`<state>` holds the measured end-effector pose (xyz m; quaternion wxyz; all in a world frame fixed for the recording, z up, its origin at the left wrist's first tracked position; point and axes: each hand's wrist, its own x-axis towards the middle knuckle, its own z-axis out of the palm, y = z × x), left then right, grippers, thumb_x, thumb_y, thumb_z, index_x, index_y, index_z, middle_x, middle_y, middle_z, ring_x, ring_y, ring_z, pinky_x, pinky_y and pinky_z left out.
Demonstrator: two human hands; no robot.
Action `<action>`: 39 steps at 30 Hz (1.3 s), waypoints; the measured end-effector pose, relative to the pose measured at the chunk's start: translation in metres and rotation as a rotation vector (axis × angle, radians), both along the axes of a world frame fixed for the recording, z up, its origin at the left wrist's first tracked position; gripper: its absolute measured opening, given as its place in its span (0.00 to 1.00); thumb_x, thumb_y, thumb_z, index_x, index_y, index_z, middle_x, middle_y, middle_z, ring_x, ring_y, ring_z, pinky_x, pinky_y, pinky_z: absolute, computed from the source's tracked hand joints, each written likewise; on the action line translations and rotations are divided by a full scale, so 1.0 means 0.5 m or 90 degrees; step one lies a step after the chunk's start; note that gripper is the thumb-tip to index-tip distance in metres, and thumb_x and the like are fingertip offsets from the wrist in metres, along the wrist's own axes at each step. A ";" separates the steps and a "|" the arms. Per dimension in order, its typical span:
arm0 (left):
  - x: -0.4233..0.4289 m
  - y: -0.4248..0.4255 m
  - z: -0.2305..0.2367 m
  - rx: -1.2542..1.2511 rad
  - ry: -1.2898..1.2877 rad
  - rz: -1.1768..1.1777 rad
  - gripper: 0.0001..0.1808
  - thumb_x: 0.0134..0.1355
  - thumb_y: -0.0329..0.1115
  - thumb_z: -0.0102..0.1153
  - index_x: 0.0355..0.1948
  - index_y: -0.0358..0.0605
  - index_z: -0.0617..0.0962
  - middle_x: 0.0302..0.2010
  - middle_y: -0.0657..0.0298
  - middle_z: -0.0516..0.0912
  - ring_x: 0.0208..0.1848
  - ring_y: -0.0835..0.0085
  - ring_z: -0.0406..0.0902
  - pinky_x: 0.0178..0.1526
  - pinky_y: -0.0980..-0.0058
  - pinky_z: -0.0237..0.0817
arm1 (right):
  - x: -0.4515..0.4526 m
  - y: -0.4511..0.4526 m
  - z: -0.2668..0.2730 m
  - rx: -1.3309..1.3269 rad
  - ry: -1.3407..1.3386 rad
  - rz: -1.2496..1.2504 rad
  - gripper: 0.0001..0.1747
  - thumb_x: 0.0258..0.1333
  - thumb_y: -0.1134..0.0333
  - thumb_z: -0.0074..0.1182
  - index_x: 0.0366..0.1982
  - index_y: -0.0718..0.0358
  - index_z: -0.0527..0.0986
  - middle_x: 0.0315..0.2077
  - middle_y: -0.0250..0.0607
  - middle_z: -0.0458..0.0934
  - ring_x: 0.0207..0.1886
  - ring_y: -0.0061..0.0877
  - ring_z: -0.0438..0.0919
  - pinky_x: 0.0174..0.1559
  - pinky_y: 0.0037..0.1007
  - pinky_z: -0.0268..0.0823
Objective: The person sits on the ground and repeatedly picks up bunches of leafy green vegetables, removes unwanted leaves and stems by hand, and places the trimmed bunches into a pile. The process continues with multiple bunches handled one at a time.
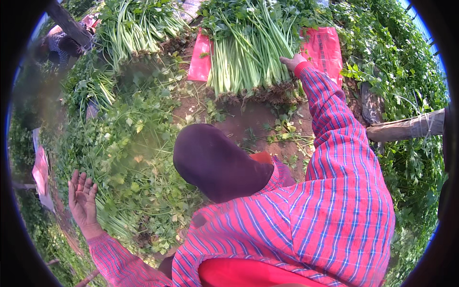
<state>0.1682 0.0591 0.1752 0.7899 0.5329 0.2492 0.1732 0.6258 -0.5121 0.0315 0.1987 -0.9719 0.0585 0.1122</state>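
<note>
My left hand (84, 204) is raised at the left, palm up, fingers apart and slightly curled, with nothing in it. It is above leafy greens. My right hand (292, 61) reaches forward to the right edge of a large pile of celery (233, 64) with roots on. One finger points left against the stalks; the other fingers are partly hidden, so a grip cannot be made out. The pile lies across a red plastic sheet or bag (322, 50) bearing writing, which shows on both sides. Roots face me, and leaves point away.
A second celery pile (140, 39) lies at upper left, near a bending person (62, 45) behind a wooden post (68, 23). Another wooden pole (405, 127) juts in at right. Loose leaves (143, 143) cover the ground. A dark, rounded cloth-covered form (218, 161) blocks the centre.
</note>
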 end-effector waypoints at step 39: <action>-0.697 0.126 -0.549 0.060 0.480 0.641 0.11 0.54 0.34 0.57 0.35 0.37 0.78 0.23 0.61 0.80 0.22 0.72 0.77 0.27 0.71 0.67 | -0.686 0.914 0.176 0.024 0.113 1.109 0.25 0.50 0.69 0.54 0.53 0.66 0.68 0.44 0.49 0.75 0.38 0.31 0.78 0.40 0.30 0.70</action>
